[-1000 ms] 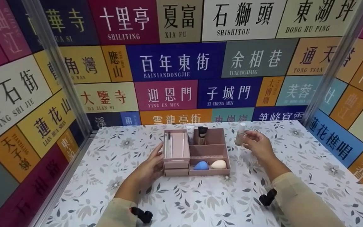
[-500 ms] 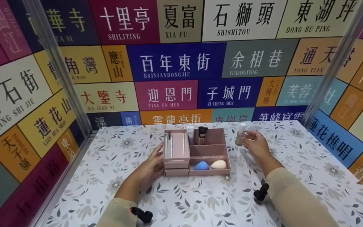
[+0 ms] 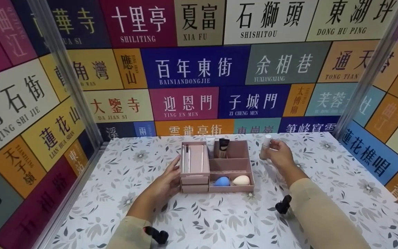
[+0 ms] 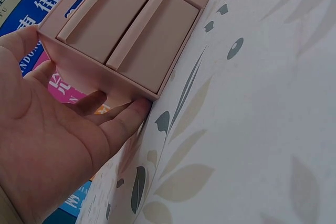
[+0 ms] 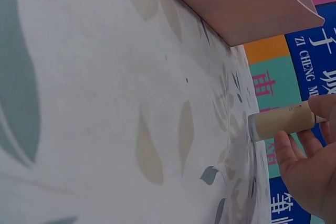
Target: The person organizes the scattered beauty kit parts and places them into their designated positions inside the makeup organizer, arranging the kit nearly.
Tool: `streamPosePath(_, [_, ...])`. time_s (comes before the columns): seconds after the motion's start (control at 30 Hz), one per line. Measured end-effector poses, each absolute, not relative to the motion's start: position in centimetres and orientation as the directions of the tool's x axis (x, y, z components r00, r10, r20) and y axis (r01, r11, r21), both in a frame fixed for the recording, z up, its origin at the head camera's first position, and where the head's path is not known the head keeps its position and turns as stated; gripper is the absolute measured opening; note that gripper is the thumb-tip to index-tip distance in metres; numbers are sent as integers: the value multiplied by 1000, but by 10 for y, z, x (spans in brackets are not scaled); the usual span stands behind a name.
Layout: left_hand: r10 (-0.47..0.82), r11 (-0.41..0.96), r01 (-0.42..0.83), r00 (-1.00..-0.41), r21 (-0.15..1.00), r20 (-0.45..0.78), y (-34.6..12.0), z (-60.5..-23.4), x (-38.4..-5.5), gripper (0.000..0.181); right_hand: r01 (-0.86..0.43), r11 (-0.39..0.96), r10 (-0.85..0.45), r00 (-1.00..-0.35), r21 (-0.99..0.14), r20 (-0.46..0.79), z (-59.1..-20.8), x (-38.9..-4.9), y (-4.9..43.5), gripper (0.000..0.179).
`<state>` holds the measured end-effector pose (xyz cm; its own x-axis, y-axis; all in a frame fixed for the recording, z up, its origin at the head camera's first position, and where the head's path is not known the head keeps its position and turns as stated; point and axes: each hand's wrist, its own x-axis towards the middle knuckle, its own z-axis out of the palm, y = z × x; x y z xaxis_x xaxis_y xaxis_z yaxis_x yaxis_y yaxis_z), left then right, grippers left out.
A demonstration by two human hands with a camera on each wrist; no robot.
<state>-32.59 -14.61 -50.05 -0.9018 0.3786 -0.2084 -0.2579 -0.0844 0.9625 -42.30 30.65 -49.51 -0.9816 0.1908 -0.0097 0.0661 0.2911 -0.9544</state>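
A pink makeup organizer (image 3: 235, 149) stands on the table, with two small drawers (image 4: 155, 40) facing the front in the left wrist view. My left hand (image 3: 164, 181) rests its spread fingers against the organizer's left side. To the right of it, my right hand (image 3: 282, 157) pinches a beige foundation bottle (image 5: 282, 122) near its white cap (image 3: 267, 137). The bottle stands almost upright, its base right at the tabletop. Inside the organizer are a blue makeup sponge (image 3: 222, 181), a cream makeup sponge (image 3: 241, 180), a white tube (image 3: 210, 148) and a black-capped tube (image 3: 223, 148).
Slim sticks (image 3: 187, 159), one of them dark-tipped, lie in the organizer's upper left tray. A white leaf-patterned cloth (image 3: 219, 221) covers the table. Behind it rises a wall of coloured sign panels (image 3: 195, 67), with metal posts (image 3: 78, 79) at the corners.
My right forearm has swung a little to the left, while its hand and the foundation bottle stay at nearly the same place. The left hand keeps its place at the organizer.
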Motion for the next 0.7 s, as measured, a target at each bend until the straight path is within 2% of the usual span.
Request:
streamPosePath(0.43, [382, -89, -244, -904, 966, -193, -145, -502, -325, 63, 106, 323, 192, -980, -940, -45, -499, -417, 304, 61])
streamPosePath(0.7, [416, -105, -205, -898, 973, -144, -146, -503, -325, 66, 63, 356, 202, -979, -932, 11, -497, -415, 302, 53])
